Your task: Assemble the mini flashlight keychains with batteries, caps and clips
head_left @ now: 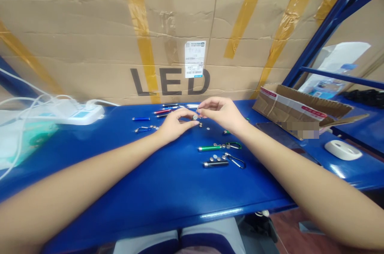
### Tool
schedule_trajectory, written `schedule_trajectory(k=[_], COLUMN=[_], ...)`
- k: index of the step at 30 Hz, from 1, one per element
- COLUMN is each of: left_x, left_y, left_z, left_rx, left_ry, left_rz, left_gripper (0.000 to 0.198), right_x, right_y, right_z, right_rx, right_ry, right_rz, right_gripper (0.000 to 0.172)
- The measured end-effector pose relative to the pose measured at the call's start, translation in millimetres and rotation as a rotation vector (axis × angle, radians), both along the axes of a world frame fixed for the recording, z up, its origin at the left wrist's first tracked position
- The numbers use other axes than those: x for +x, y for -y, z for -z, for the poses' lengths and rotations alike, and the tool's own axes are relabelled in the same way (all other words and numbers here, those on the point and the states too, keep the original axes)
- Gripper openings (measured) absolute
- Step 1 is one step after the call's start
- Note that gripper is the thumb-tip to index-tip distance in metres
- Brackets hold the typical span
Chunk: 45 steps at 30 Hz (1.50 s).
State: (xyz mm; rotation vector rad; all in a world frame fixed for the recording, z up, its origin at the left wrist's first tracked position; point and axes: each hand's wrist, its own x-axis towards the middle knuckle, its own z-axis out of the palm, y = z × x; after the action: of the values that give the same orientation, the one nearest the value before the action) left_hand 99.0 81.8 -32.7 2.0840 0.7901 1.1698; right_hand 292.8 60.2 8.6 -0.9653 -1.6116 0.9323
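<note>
My left hand (175, 126) is closed in a pinch on a small round metal piece (195, 117) with a pale face and a dark rim. Close beside it, the fingertips of my right hand (222, 113) are pressed together; whatever they hold is too small to make out. Button cells (200, 125) lie just beneath the hands. Nearer to me are a green mini flashlight tube (209, 148) and a black flashlight tube (215, 164), each with button cells and a carabiner (236, 161) alongside. Left of the hands lie a blue tube (141, 119) and a blue carabiner (143, 129).
Several pen-like tubes (162, 112) lie behind my hands, before a large LED carton (168, 54). A power strip (90, 115) with white cables is at left. An open cardboard box (291, 106), a dark phone-like slab (282, 140) and a white mouse-like object (343, 150) are at right.
</note>
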Motion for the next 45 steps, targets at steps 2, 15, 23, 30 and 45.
schedule_trajectory(k=[2, 15, 23, 30, 45], left_x=[-0.1, 0.7, -0.7, -1.5, -1.9], left_y=[-0.6, -4.2, -7.1, -10.0, -7.2], left_z=[1.2, 2.2, 2.9, 5.7, 3.2], left_rx=[-0.011, -0.026, -0.064, -0.043, -0.054], left_ry=[0.03, 0.06, 0.111, 0.136, 0.126], left_rz=[0.005, -0.031, 0.021, 0.048, 0.041], left_gripper=[0.022, 0.02, 0.023, 0.023, 0.024], right_x=[0.0, -1.0, -3.8, -3.8, -2.6], right_y=[0.6, -1.1, 2.7, -0.2, 1.0], right_z=[-0.3, 3.9, 5.3, 8.6, 7.1], right_rx=[0.0, 0.003, 0.138, 0.154, 0.144], right_ry=[0.006, 0.029, 0.158, 0.162, 0.214], right_rz=[-0.005, -0.034, -0.083, -0.117, -0.099], right_gripper=[0.024, 0.026, 0.023, 0.018, 0.02])
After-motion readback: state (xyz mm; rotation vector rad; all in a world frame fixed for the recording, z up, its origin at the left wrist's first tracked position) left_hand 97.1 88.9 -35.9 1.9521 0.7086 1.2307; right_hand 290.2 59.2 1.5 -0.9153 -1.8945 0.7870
